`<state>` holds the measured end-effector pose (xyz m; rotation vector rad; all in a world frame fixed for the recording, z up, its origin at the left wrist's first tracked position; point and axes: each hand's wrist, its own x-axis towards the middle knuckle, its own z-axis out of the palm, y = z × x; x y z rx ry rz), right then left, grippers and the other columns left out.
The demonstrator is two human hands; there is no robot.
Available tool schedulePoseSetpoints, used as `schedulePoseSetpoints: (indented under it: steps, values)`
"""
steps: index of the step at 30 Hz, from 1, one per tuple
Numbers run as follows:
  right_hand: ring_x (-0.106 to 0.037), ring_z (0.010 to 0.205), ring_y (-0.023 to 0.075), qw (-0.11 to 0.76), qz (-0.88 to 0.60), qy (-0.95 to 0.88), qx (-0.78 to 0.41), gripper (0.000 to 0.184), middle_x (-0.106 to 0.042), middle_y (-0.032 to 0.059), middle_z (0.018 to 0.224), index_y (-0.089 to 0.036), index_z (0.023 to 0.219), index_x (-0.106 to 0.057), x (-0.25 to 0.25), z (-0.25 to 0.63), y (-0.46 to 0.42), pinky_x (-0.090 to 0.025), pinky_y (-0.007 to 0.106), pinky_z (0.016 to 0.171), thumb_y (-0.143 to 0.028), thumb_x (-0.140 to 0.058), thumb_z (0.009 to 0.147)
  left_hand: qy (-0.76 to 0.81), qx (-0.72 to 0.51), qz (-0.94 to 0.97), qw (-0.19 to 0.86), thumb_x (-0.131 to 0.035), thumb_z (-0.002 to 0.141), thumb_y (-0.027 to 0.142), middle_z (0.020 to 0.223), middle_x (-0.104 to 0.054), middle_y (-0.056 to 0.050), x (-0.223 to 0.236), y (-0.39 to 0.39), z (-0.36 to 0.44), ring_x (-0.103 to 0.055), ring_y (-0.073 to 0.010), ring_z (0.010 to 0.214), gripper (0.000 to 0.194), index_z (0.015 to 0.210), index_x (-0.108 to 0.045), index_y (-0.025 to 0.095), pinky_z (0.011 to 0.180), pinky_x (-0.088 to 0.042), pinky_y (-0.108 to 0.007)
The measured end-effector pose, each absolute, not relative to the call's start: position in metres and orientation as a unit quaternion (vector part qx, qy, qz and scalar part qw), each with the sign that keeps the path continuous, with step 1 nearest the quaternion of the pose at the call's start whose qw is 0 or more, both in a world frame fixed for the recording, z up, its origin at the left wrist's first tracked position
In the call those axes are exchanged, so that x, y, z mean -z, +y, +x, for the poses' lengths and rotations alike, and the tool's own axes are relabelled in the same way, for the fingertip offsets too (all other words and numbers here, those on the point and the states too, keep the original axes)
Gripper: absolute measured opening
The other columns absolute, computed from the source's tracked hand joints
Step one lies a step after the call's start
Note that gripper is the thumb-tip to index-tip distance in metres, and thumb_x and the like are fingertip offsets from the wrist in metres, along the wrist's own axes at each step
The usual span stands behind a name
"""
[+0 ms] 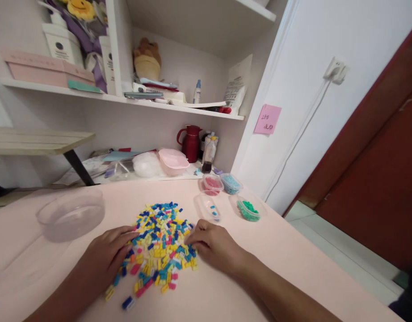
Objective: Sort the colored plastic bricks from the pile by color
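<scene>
A heap of small plastic bricks (161,239) in yellow, blue, pink and white lies on the pale pink table (293,250). My left hand (107,255) rests flat on the heap's left edge, fingers stretched out and touching the bricks. My right hand (212,243) sits at the heap's right edge with its fingers curled together in a pinch among the bricks; what they hold is hidden. Behind the heap stand small clear tubs: one with pink pieces (212,184), one with blue pieces (230,183), one with green pieces (248,210) and a narrow one with a few bricks (209,209).
A large clear bowl (71,214) stands at the left of the table. Behind are a pink lidded box (173,161), a dark red jug (191,143) and bottles (209,152) below cluttered shelves. A white wall with a pink note (266,119) and a red door (376,156) lie to the right.
</scene>
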<state>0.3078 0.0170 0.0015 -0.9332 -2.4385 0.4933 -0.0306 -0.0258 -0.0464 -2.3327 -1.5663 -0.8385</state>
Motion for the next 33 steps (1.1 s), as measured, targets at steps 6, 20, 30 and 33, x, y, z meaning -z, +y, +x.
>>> schedulePoseSetpoints:
  steps: [6,20,30,33]
  values:
    - [-0.062,0.079,0.0138,0.252,-0.376,-0.864,-0.221,0.025,-0.064,0.0007,0.090,-0.023,0.089,-0.071,-0.007,0.306,0.016,-0.046,0.023,0.074,-0.005,-0.060,0.076,-0.533,0.283,-0.790,0.105,-0.046,0.091,0.042,0.120,-0.071,0.000,0.045,-0.027,-0.030,-0.067,-0.0197,0.107,0.033,0.114,-0.069,0.036,0.088,-0.054,-0.032]
    - [-0.051,0.062,0.0129,0.437,-0.459,-0.762,-0.134,0.006,-0.056,-0.0003,0.077,-0.022,0.086,-0.068,-0.039,0.346,0.045,-0.043,0.025,0.061,-0.021,-0.062,0.083,-0.507,0.317,-0.789,0.141,-0.046,0.089,0.054,0.115,-0.074,0.003,0.053,-0.019,-0.036,-0.070,-0.0189,0.100,0.036,0.111,-0.070,0.040,0.084,-0.056,-0.027]
    - [-0.054,0.063,0.0138,0.408,-0.428,-0.787,-0.176,0.018,-0.065,0.0022,0.082,-0.022,0.100,-0.069,-0.025,0.339,0.041,-0.046,0.026,0.063,-0.027,-0.055,0.089,-0.530,0.284,-0.793,0.098,-0.046,0.090,0.049,0.118,-0.072,0.000,0.038,-0.028,-0.026,-0.068,-0.0200,0.105,0.035,0.112,-0.070,0.036,0.088,-0.054,-0.030]
    - [-0.058,0.070,0.0142,0.310,-0.360,-0.848,-0.233,0.020,-0.067,0.0028,0.088,-0.025,0.098,-0.073,-0.025,0.329,0.029,-0.047,0.025,0.067,-0.019,-0.057,0.087,-0.544,0.298,-0.778,0.096,-0.043,0.092,0.048,0.119,-0.071,0.000,0.042,-0.029,-0.024,-0.067,-0.0204,0.106,0.036,0.111,-0.071,0.036,0.088,-0.053,-0.031]
